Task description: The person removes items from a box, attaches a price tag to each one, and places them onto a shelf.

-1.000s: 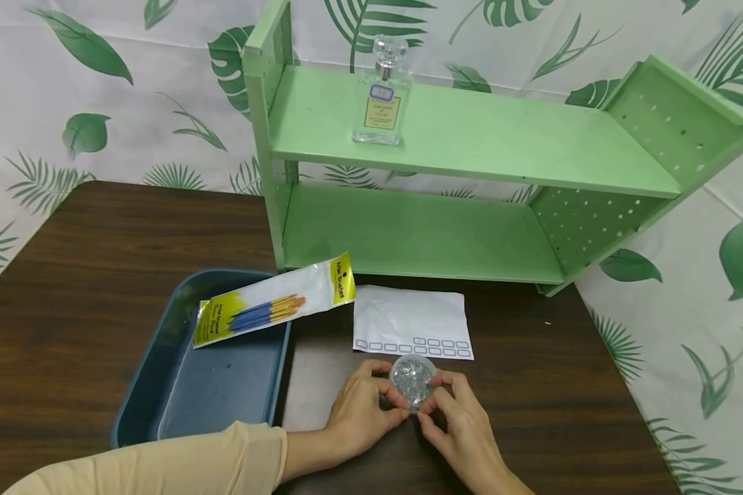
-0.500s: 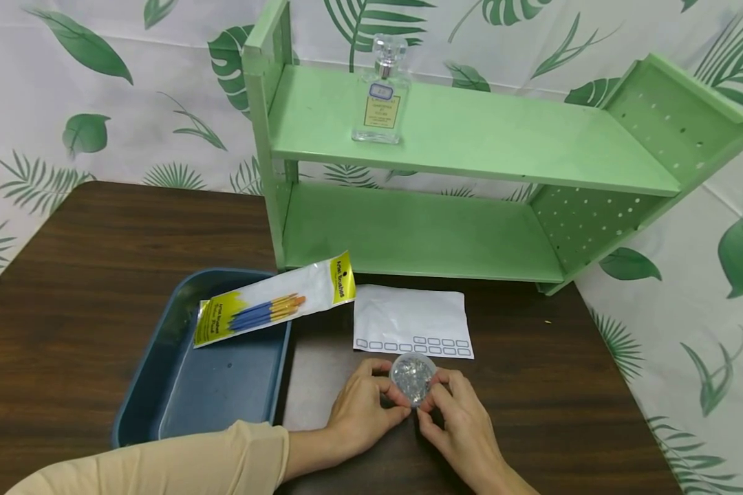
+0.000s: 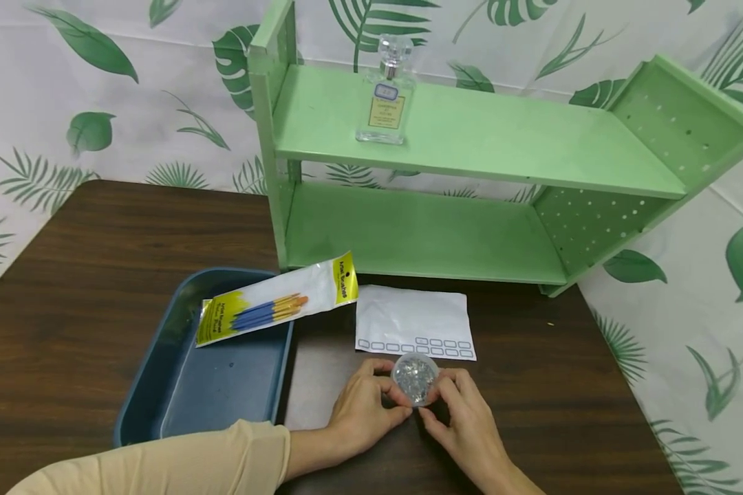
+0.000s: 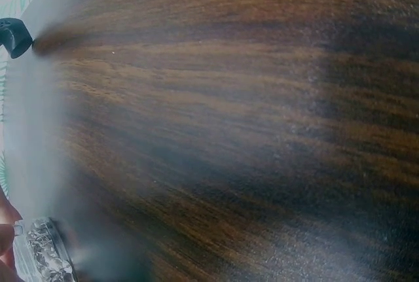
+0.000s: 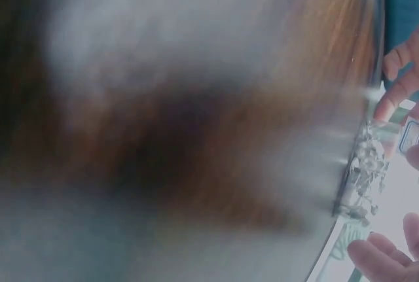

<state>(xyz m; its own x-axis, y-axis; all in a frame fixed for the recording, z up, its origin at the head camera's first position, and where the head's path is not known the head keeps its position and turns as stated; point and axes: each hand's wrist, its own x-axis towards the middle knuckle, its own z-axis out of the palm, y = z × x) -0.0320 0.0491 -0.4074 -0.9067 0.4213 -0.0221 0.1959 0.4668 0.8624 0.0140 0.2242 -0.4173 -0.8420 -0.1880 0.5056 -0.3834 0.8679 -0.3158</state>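
A small round clear container (image 3: pixel 415 378) packed with little clear and silvery pieces stands between both hands, just in front of the white bag. My left hand (image 3: pixel 362 414) holds its left side, with the thumb at the front edge. From the right, my right hand (image 3: pixel 464 427) has curled fingers at the container's side and its thumb near the front edge. In the left wrist view the clear container (image 4: pixel 42 250) shows at the lower left beside fingertips. The right wrist view shows the container's pieces (image 5: pixel 366 167) at the right, with fingers around it.
A blue tray (image 3: pixel 223 392) stands to the left, a packet of artist brushes (image 3: pixel 278 300) lying across its edge. Behind the hands lies a white bag (image 3: pixel 411 316) with printed boxes. Farther back is a green two-tier shelf (image 3: pixel 421 220) bearing a perfume bottle (image 3: pixel 384 103).
The right hand's fingertips have shifted from pinching close together at the container's front edge to lying farther apart along its right side. The left hand keeps its place.
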